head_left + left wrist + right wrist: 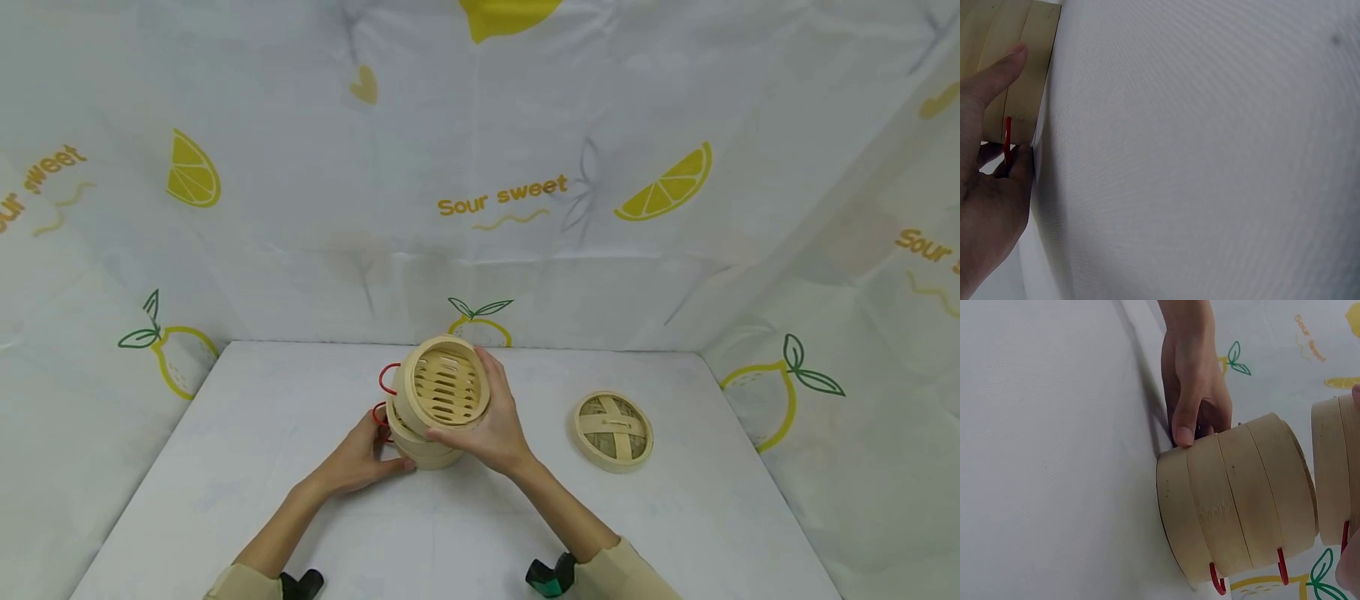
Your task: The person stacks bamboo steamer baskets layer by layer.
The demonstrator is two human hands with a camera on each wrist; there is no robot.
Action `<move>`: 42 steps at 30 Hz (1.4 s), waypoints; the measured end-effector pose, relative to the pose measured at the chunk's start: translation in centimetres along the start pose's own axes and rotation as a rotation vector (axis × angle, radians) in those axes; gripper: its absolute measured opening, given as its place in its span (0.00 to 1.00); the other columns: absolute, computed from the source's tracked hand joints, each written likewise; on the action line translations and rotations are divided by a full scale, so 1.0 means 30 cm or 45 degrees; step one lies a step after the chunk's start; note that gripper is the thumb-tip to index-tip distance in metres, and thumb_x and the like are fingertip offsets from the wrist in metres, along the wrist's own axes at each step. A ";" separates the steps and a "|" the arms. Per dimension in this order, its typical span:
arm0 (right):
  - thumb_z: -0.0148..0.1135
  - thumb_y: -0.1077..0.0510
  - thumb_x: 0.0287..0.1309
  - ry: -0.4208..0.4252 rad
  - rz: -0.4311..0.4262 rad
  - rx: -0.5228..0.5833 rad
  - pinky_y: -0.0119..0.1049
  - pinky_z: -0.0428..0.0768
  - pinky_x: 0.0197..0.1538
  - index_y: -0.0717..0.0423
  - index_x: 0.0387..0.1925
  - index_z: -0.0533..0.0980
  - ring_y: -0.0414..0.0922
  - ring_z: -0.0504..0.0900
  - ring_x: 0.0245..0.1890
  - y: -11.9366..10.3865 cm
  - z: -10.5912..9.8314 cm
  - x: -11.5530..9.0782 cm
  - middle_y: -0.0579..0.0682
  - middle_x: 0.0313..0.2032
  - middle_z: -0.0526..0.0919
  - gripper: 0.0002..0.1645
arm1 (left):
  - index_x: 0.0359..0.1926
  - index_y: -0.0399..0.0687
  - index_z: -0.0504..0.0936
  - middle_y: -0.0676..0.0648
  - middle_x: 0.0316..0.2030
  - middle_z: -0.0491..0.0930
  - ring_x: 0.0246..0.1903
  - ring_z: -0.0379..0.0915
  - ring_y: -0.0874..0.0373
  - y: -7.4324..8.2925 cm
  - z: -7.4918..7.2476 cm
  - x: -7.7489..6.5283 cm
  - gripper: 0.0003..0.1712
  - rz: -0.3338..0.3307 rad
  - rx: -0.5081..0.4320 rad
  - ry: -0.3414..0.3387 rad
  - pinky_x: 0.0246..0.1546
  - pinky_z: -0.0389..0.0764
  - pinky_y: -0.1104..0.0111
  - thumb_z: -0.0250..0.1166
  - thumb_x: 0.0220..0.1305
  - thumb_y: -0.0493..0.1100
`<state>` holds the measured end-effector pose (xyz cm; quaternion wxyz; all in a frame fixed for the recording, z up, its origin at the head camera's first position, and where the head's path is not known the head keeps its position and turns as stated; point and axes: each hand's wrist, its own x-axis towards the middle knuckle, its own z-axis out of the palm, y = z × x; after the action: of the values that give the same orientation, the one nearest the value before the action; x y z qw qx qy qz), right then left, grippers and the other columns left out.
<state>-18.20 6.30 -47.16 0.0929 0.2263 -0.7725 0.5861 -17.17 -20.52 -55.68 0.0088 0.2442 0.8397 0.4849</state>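
Note:
A small bamboo steamer basket (450, 385) with a slatted base is tilted toward me in the head view. My right hand (497, 427) grips it by its right side, thumb along the near rim. Beneath it stand stacked steamer baskets (429, 456), their inside mostly hidden. My left hand (358, 462) holds this stack from the left, thumb in front and fingers behind. Red loops (387, 379) stick out on the left side. In the right wrist view, a gap shows between the raised basket (1330, 469) and the stack (1235, 494), which sits on the table.
To the right, a round bamboo lid (612, 446) with a woven top and crossed strips lies on the white table (480, 533). A pale curtain (300, 192) printed with lemons rises behind the table and along both sides.

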 end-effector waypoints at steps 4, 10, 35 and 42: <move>0.95 0.54 0.32 -0.010 -0.012 -0.018 0.63 0.65 0.83 0.59 0.85 0.54 0.56 0.65 0.81 -0.004 0.012 0.011 0.56 0.82 0.61 0.81 | 0.75 0.49 0.68 0.51 0.60 0.82 0.52 0.82 0.67 -0.002 0.000 0.000 0.49 -0.007 0.006 0.001 0.59 0.84 0.70 0.85 0.58 0.47; 0.95 0.53 0.31 -0.027 -0.043 -0.064 0.62 0.68 0.81 0.54 0.85 0.56 0.55 0.68 0.79 -0.005 0.021 0.017 0.54 0.80 0.64 0.81 | 0.76 0.48 0.67 0.50 0.61 0.82 0.52 0.82 0.67 0.001 0.002 0.000 0.51 -0.004 0.013 0.009 0.58 0.85 0.69 0.85 0.59 0.48; 0.94 0.51 0.34 -0.076 -0.072 -0.162 0.67 0.69 0.79 0.56 0.85 0.53 0.59 0.66 0.80 -0.009 0.034 0.015 0.60 0.81 0.61 0.82 | 0.79 0.47 0.64 0.49 0.64 0.81 0.58 0.81 0.67 0.008 0.001 0.005 0.54 -0.026 -0.034 -0.003 0.63 0.85 0.69 0.85 0.59 0.46; 0.93 0.48 0.35 -0.122 0.009 -0.169 0.63 0.67 0.82 0.52 0.86 0.52 0.55 0.64 0.81 -0.021 0.033 0.024 0.55 0.82 0.60 0.82 | 0.77 0.47 0.67 0.50 0.63 0.82 0.59 0.80 0.67 0.011 0.002 0.004 0.52 -0.034 -0.017 0.006 0.64 0.84 0.69 0.85 0.58 0.46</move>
<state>-18.42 5.07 -46.63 0.0686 0.2447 -0.8138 0.5226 -17.14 -20.26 -55.41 0.0146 0.2318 0.8397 0.4909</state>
